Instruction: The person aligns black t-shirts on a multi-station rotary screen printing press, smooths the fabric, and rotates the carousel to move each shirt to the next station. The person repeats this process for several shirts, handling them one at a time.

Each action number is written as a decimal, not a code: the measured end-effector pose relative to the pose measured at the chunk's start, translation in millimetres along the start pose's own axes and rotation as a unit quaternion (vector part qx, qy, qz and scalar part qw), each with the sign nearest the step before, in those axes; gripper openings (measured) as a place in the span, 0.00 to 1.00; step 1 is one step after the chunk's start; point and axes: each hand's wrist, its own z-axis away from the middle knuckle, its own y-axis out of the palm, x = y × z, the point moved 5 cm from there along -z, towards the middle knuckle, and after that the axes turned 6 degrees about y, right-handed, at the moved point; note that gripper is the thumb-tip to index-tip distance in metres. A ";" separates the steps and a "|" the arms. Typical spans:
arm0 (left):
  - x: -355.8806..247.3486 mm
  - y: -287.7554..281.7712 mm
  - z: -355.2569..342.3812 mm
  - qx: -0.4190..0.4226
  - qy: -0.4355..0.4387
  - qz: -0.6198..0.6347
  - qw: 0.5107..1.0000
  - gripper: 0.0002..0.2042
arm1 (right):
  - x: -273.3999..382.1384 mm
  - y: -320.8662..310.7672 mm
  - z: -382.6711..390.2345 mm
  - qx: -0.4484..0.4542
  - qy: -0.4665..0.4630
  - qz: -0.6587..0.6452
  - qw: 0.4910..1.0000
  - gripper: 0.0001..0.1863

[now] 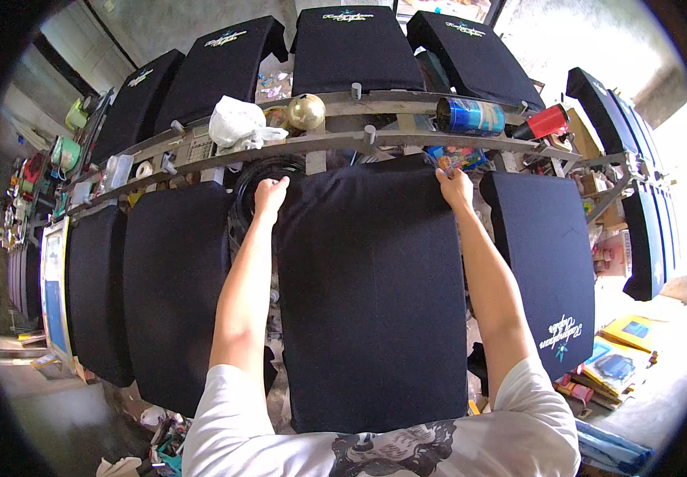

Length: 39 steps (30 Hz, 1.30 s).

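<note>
Stretched over a board in front of me is a black cloth garment (371, 302), wrinkled along its far edge. My left hand (272, 195) is closed on its far left corner, beside coiled black hose. My right hand (456, 188) grips the far right corner, near a small colourful packet (464, 157). Similar covered boards stand on both sides; the one on the right (538, 254) bears a white and teal print near its near end.
Beyond my hands, metal rails (327, 143) carry a white plastic bag (236, 119), gold ball (306, 111), blue can (470, 116) and red container (542, 121). Several covered boards (355, 52) line the back. A framed screen (55, 294) leans at left; yellow boards (628, 330) lie lower right.
</note>
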 end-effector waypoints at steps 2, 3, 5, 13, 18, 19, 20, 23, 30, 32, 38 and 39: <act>7.7 -0.3 -9.9 0.050 -0.012 0.056 0.997 0.15 | 5.8 12.2 -7.3 0.071 0.025 -0.017 0.997 0.23; 4.1 2.5 -10.7 0.045 0.001 0.089 0.995 0.15 | 5.1 13.8 -9.3 0.061 0.020 -0.027 0.998 0.19; -3.6 8.2 -10.9 -0.002 0.020 0.115 0.993 0.13 | 0.6 12.1 -14.6 0.045 0.007 -0.021 0.999 0.17; 31.8 0.5 -25.9 -0.150 0.034 0.142 0.978 0.12 | 0.8 17.5 -16.7 -0.003 -0.058 -0.060 0.997 0.16; 26.5 -10.4 -20.8 -0.237 0.087 0.114 0.961 0.12 | 8.2 10.5 -16.0 -0.032 -0.098 -0.114 0.988 0.18; 23.5 -8.4 -19.6 -0.215 0.083 0.124 0.965 0.13 | 4.5 12.6 -16.2 -0.012 -0.080 -0.094 0.992 0.17; 20.7 -6.4 -18.4 -0.192 0.080 0.134 0.969 0.13 | -0.1 13.9 -16.1 0.008 -0.061 -0.074 0.995 0.17; 24.9 0.7 -19.5 -0.080 0.048 0.123 0.988 0.15 | 0.1 22.2 -17.9 0.035 -0.005 -0.033 0.999 0.18; 19.2 8.8 -31.7 -0.090 0.042 0.260 0.960 0.24 | 4.5 19.8 -20.4 0.013 -0.017 0.023 1.000 0.16; 24.7 6.3 -33.0 -0.102 0.028 0.200 0.974 0.21 | 17.3 18.9 -11.6 -0.031 -0.037 0.080 0.996 0.14; 20.3 1.3 76.3 0.007 -0.101 0.329 0.939 0.25 | 116.7 29.8 59.3 -0.040 -0.339 0.029 0.939 0.10; 54.7 1.2 99.3 -0.005 -0.168 0.301 0.939 0.29 | 146.9 44.9 76.2 0.019 -0.389 -0.024 0.921 0.08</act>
